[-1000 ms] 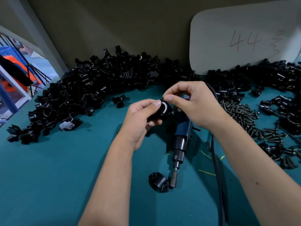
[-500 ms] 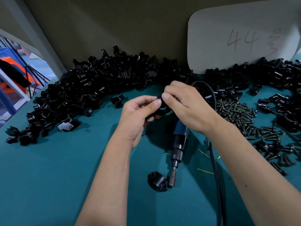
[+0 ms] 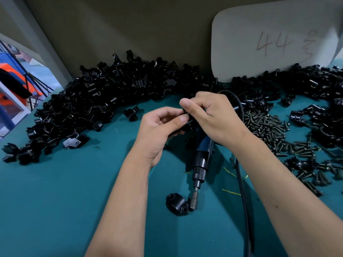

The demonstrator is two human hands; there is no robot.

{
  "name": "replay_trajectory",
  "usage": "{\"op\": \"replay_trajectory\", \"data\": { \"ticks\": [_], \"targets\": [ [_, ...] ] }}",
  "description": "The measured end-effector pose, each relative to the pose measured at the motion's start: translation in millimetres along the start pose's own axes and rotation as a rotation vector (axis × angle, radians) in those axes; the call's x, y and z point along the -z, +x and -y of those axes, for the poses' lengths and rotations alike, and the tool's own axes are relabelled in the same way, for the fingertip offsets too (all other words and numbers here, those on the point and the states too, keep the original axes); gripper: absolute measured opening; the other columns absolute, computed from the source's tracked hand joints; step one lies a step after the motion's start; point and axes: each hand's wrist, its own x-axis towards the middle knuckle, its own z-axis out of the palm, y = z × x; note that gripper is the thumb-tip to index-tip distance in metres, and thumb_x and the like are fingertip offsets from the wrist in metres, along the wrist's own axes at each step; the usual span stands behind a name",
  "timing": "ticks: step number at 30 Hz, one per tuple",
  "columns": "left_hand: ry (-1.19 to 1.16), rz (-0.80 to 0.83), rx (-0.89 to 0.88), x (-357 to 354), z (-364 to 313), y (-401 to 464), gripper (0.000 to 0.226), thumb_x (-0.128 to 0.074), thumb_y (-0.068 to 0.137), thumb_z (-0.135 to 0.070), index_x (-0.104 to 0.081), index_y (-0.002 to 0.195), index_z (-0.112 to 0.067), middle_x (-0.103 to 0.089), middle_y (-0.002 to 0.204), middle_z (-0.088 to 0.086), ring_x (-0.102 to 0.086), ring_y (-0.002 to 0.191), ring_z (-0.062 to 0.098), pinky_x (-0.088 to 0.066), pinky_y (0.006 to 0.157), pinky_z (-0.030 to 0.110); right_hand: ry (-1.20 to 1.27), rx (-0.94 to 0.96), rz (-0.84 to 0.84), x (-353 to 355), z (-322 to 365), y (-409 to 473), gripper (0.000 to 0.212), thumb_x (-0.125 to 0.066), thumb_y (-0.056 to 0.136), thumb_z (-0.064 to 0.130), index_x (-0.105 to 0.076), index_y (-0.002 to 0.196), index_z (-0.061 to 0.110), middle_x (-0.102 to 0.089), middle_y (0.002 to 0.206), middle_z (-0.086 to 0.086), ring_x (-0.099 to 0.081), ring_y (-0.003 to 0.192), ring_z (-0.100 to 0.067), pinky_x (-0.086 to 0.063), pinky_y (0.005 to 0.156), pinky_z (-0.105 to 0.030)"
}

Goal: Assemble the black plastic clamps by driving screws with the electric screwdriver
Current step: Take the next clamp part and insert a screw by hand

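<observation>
Hands meet just above the centre of the teal table [image 3: 55,210]: the left hand [image 3: 157,130] curls its fingers and thumb round a small black clamp piece [image 3: 182,127], and the right hand [image 3: 213,115] pinches at the same piece from the 2 o'clock side. What the right fingertips carry — a screw, or a second clamp half — is hidden between the two hands, so I cannot tell.

The electric screwdriver [image 3: 201,160] lies on the table at about 5 o'clock from the hands, its upper body under the right palm, held by neither hand. Its bit touches, or sits just beside, a lone clamp half [image 3: 176,204] at 6 o'clock. Its cable [image 3: 243,201] runs down beneath the right forearm.

The likely step is fitting parts together by hand before driving. Risks as I judge them:

- the small part slips from the pinch and drops into the pile of clamp parts [image 3: 92,101] at 10 o'clock, where black on black hides it;
- a screw starts crooked, and the driver then cross-threads the plastic;
- the right forearm snags the cable and drags the driver, knocking the lone clamp half away;
- reaching for loose screws [image 3: 269,130] at 3 o'clock — well apart from the left hand — may scatter them.
</observation>
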Motion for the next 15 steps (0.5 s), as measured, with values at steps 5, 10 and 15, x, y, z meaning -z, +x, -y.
{"op": "replay_trajectory", "data": {
  "ticks": [5, 10, 15],
  "targets": [
    [-0.023, -0.076, 0.001, 8.8, -1.6, 1.0, 0.025, -0.079, 0.071, -0.021, -0.076, 0.093, -0.01, -0.072, 0.08, -0.001, -0.064, 0.07, 0.009, -0.053, 0.067, 0.023, -0.075, 0.068, 0.125, 0.5, 2.9, 0.0, 0.038, -0.045, 0.109, 0.02, -0.046, 0.075, 0.003, -0.044, 0.078, -0.005, -0.04, 0.073, -0.012, -0.033, 0.069, -0.027],
    [-0.077, -0.058, 0.017, 11.5, -1.8, 0.3, 0.027, -0.08, 0.075, -0.018, -0.077, 0.099, -0.006, -0.072, 0.086, 0.003, -0.064, 0.067, 0.01, -0.053, 0.064, 0.02, -0.072, 0.082, 0.095, 0.1, 1.3, 2.8, 0.041, -0.051, 0.109, 0.02, -0.046, 0.07, 0.009, -0.04, 0.072, 0.001, -0.038, 0.067, -0.009, -0.031, 0.065, -0.019],
    [-0.09, -0.045, 0.089, 12.3, -3.0, -1.1, 0.027, -0.084, 0.067, -0.026, -0.08, 0.091, -0.013, -0.073, 0.092, 0.003, -0.067, 0.074, 0.011, -0.057, 0.067, 0.02, -0.092, 0.107, 0.107, 0.8, -0.2, 2.5, 0.04, -0.051, 0.109, 0.025, -0.045, 0.072, 0.015, -0.042, 0.074, 0.001, -0.04, 0.068, -0.01, -0.031, 0.065, -0.022]
  ]
}}
